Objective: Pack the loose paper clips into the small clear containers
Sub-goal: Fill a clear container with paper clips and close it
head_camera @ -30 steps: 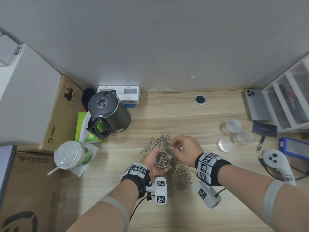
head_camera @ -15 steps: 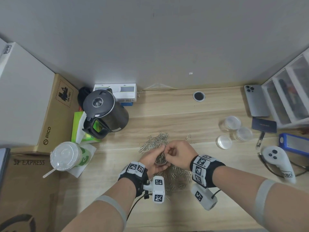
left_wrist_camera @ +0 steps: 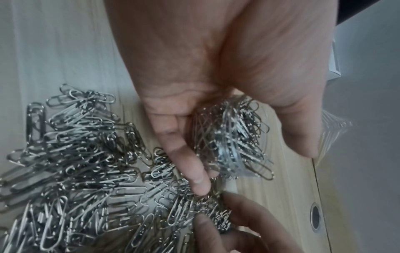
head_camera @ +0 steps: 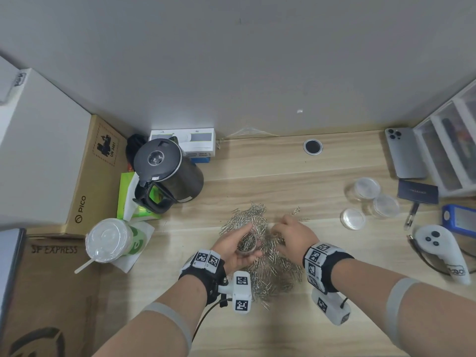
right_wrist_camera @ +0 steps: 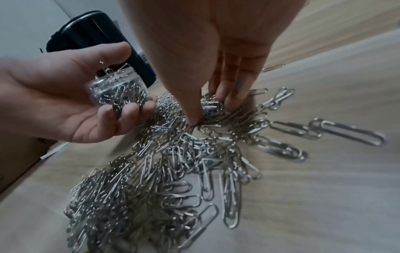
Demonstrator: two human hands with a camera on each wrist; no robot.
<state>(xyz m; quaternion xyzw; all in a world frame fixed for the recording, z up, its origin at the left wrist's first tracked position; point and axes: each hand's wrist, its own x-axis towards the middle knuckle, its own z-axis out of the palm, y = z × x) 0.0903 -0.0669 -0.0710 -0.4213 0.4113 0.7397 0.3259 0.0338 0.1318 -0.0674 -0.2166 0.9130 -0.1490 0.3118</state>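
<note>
A wide pile of silver paper clips (head_camera: pixel 270 264) lies on the wooden desk in front of me. My left hand (head_camera: pixel 233 240) holds a small clear container (head_camera: pixel 247 244) just above the pile's left side, thumb on one wall and fingers on the other. The container (right_wrist_camera: pixel 121 90) is nearly full, and a few clips poke over its rim. My right hand (head_camera: pixel 291 233) reaches down onto the pile to the right of it. In the right wrist view its thumb and fingers (right_wrist_camera: pixel 229 102) pinch a clump of clips (right_wrist_camera: pixel 208 109) on the desk.
Three clear round containers or lids (head_camera: pixel 367 188) (head_camera: pixel 385 206) (head_camera: pixel 353 219) sit at the right. Beyond them are a phone (head_camera: pixel 404 153), a white controller (head_camera: pixel 440 251) and a drawer unit (head_camera: pixel 453 150). A black kettle (head_camera: pixel 167 173), a lidded cup (head_camera: pixel 110 240) and cardboard boxes (head_camera: pixel 98 176) stand at the left.
Half a second ago my right hand was at the container's mouth. It has since moved right and down onto the pile. The left hand still holds the container in about the same place.
</note>
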